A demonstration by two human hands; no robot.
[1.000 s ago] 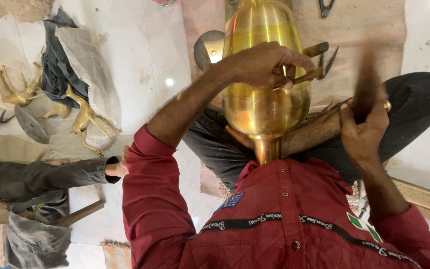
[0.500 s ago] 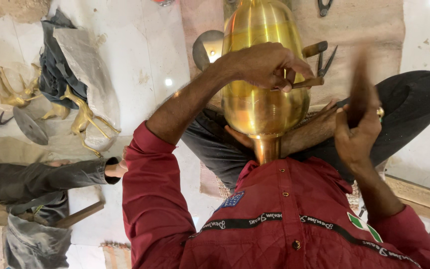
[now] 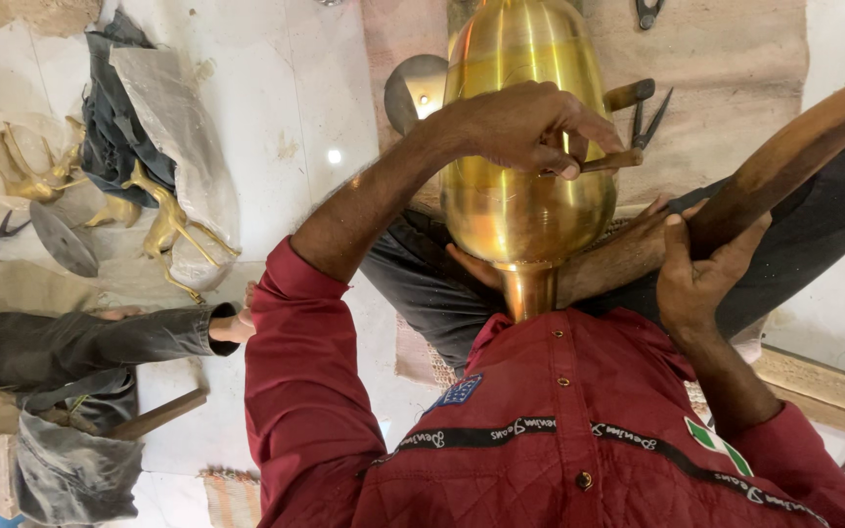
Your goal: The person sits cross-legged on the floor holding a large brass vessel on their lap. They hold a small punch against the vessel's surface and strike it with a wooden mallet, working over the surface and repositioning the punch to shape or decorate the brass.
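The left hand (image 3: pixel 530 127) is closed around a thin wooden-handled metal tool (image 3: pixel 610 159), which is held against the side of a large polished brass vessel with a bulbous body and narrow neck (image 3: pixel 525 176). The tool's tip is hidden under the fingers, so whether it touches the brass cannot be told. The right hand (image 3: pixel 701 269) is wrapped tightly around the lower end of a long brown wooden mallet (image 3: pixel 794 156), which is raised at a slant toward the upper right, apart from the vessel. The vessel is propped between the person's dark-trousered legs (image 3: pixel 814 244), its neck pointing at the red quilted jacket (image 3: pixel 559 440). Behind the vessel, a pair of dark metal pliers (image 3: pixel 649 117) and a round grey metal disc (image 3: pixel 413 88) lie on a tan woven mat (image 3: pixel 735 78) spread over the pale stone floor (image 3: pixel 295 108). Toward the floor's left edge, small golden brass deer figures (image 3: pixel 163 220) are seen beside crumpled dark and pale cloths (image 3: pixel 139 108). Lower left, another person's grey-sleeved arm (image 3: pixel 80 337) is stretched across the floor.
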